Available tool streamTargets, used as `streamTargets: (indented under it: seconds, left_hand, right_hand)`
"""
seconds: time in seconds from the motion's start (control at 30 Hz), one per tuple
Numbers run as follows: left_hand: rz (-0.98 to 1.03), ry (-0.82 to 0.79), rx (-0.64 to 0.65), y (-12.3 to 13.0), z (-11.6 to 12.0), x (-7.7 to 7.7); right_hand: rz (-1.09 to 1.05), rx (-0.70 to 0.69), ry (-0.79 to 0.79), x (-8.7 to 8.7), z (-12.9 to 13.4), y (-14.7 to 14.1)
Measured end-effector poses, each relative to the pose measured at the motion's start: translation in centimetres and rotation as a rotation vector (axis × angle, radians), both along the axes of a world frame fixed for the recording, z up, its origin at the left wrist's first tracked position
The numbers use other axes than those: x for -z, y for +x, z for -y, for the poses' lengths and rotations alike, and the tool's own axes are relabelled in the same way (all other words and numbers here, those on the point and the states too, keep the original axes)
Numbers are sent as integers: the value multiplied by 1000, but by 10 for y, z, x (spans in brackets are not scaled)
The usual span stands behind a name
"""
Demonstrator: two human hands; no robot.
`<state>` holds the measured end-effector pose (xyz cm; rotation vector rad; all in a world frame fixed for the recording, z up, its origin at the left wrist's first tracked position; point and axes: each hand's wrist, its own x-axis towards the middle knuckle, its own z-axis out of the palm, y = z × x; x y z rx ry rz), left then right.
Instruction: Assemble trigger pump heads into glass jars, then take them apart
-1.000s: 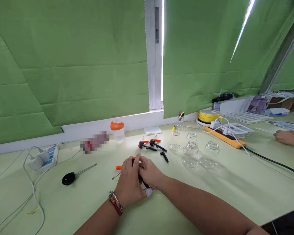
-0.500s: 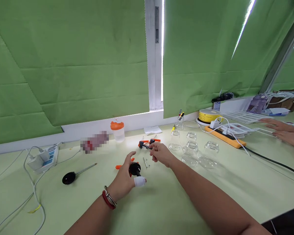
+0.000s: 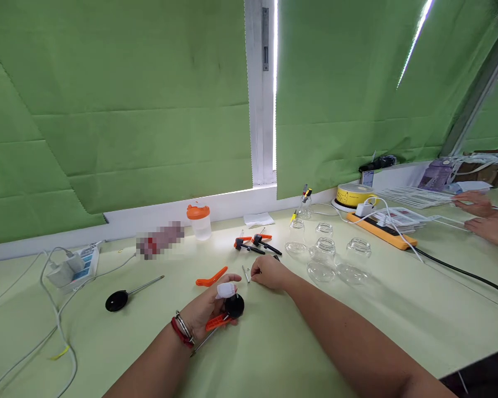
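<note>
Fingers of the left hand curl loosely round a black round-headed tool with an orange lever, its metal shaft slanting down toward the wrist; a white wrap covers the thumb tip. At the right hand, the fingertips are pinched nearly closed on the pale green table, beside a small metal pin; whether they grip anything cannot be told. A loose orange lever lies just beyond the left hand, and a second black-headed tool rests well apart to the left. Clear glass jars stand near the right hand, with more orange-and-black parts behind it.

Half a second earlier the left hand held the black head nearer the pin, and the right hand reached farther back, at the orange-and-black parts; it has since drawn in toward the pin. A co-worker's hands at the far right have shifted along the papers.
</note>
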<state>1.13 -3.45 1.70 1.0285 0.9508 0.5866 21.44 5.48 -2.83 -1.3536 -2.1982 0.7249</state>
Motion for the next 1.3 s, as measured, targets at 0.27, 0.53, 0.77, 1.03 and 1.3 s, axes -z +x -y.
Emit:
streamTargets:
  seconds: [0.27,0.53,0.77,1.03,1.3]
  left_hand:
    - [2,-27,-3,-3,-7,4]
    - [48,15,66,-5,-9,11]
    - [77,30,67,-5,-6,10]
    - [83,32,73,-5,-6,10]
    - [69,37,91,-5,-6,10]
  right_hand:
    - [-244,-125,-102,-18,18,-10]
    - [-728,-386,-446,-35,39,-20]
    - [-694,-427,-428,-31,39,-24]
    - [-696,-441,-445,-28,39,-25]
    - [-702,-472,-468,-28,40,-26]
